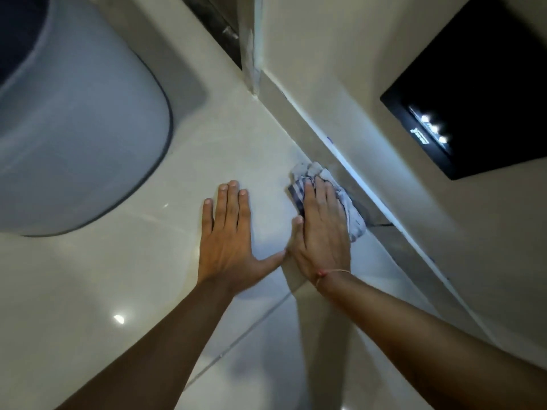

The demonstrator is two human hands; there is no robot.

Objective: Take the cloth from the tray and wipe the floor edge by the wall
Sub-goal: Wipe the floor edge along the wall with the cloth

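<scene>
A crumpled white and blue-striped cloth (352, 216) lies on the pale tiled floor right against the grey skirting strip (334, 161) at the foot of the wall. My right hand (321, 229) presses flat on top of the cloth, fingers pointing away from me, a thin red thread around its wrist. My left hand (229, 235) rests flat on the bare tile just left of it, fingers spread, thumb nearly touching the right hand. Part of the cloth is hidden under my right palm.
A large rounded white and grey object (74, 128) stands on the floor at the left. A black glossy panel (479, 90) is set in the beige wall at the upper right. A door frame corner (251, 54) meets the skirting at the top.
</scene>
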